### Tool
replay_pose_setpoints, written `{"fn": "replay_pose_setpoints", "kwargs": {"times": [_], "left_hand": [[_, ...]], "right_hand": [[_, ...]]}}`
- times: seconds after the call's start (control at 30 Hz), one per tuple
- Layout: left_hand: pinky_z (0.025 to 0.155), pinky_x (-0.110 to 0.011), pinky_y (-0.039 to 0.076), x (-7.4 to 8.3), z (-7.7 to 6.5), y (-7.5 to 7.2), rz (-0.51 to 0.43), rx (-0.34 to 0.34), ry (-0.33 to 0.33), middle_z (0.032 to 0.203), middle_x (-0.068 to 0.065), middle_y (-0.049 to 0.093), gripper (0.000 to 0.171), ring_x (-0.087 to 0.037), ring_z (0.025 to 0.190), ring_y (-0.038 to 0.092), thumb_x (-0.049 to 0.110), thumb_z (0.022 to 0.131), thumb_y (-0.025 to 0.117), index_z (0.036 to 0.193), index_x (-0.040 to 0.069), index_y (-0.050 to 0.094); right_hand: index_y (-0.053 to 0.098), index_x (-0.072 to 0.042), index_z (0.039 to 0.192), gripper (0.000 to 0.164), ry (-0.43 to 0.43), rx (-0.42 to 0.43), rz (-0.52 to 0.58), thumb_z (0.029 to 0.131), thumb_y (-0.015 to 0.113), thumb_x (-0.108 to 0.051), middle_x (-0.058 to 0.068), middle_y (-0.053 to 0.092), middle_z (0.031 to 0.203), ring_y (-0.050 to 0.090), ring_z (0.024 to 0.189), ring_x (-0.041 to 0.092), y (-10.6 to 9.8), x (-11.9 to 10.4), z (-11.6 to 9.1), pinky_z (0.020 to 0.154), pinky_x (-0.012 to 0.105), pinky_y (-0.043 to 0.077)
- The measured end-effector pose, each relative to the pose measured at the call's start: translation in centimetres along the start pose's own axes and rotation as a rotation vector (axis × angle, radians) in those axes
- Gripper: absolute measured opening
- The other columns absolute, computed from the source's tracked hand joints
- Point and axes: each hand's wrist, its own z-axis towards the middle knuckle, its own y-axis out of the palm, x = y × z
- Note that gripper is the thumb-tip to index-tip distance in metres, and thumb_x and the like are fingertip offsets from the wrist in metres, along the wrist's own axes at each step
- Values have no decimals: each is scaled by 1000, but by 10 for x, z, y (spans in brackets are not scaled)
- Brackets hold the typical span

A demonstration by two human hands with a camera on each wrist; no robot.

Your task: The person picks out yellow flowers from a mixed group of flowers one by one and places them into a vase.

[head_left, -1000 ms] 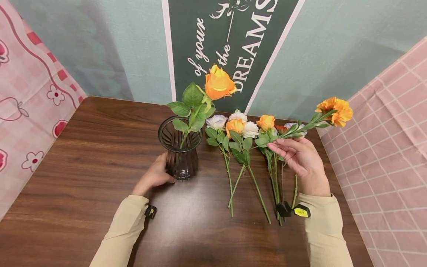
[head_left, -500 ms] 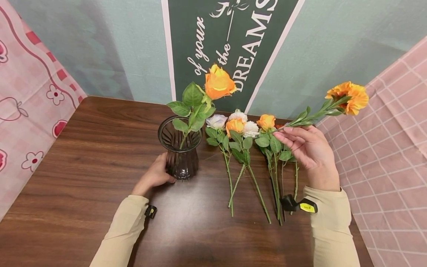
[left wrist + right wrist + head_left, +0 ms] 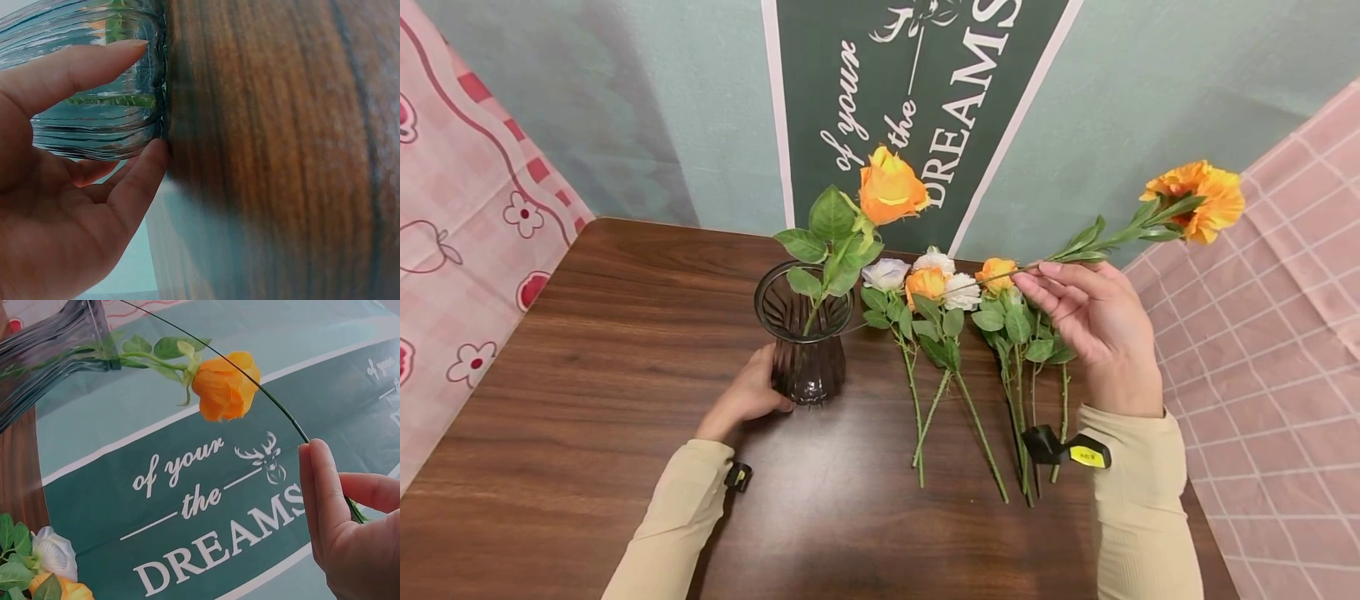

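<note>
My left hand (image 3: 748, 392) grips the base of a dark ribbed glass vase (image 3: 808, 371), which stands upright on the table. In the left wrist view, thumb and fingers lie around the glass, with a green stem visible inside. One orange rose (image 3: 893, 187) with green leaves leans out of the vase mouth. Over the table's right side, my right hand (image 3: 1097, 325) pinches the thin stem (image 3: 275, 406) of an orange carnation (image 3: 1198, 204). Its bloom points up and right, while the bare stem slants down leftward towards the vase rim. Whether the stem's tip touches the rim I cannot tell.
Right of the vase, several flowers lie on the wooden table (image 3: 587, 400): a pale purple one (image 3: 886, 273), white ones (image 3: 962, 292) and orange roses (image 3: 997, 273), stems towards me. A lettered green cloth (image 3: 917, 108) hangs behind; a pink grid cloth (image 3: 1285, 350) borders the right.
My right hand has lifted the carnation up and to the right, away from the lying flowers, and its long stem now shows stretching towards the vase. The left hand and vase have stayed put.
</note>
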Motion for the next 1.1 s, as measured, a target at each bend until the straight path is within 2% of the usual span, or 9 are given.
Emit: {"fn": "replay_pose_setpoints", "kwargs": {"times": [0.33, 0.8, 1.1], "left_hand": [[96, -51, 32, 1, 0, 0, 0, 3, 5, 122, -31, 38, 90, -42, 114, 38, 0, 52, 77, 128, -11, 30], [96, -51, 32, 2, 0, -1, 0, 7, 4, 121, -31, 38, 90, -42, 113, 38, 0, 53, 76, 129, -11, 30], [95, -51, 32, 1, 0, -1, 4, 3, 2, 120, -30, 39, 88, -41, 113, 38, 0, 53, 75, 128, -11, 31]], "right_hand": [[56, 23, 77, 19, -25, 34, -56, 83, 38, 24, 34, 59, 74, 62, 79, 42, 16, 5, 6, 77, 48, 48], [60, 20, 84, 20, -5, -88, -189, 84, 40, 21, 31, 62, 77, 63, 78, 41, 19, 22, 14, 78, 44, 49], [58, 16, 82, 18, -23, -105, -238, 83, 42, 22, 28, 62, 76, 64, 75, 35, 23, 33, 18, 77, 45, 49]]}}
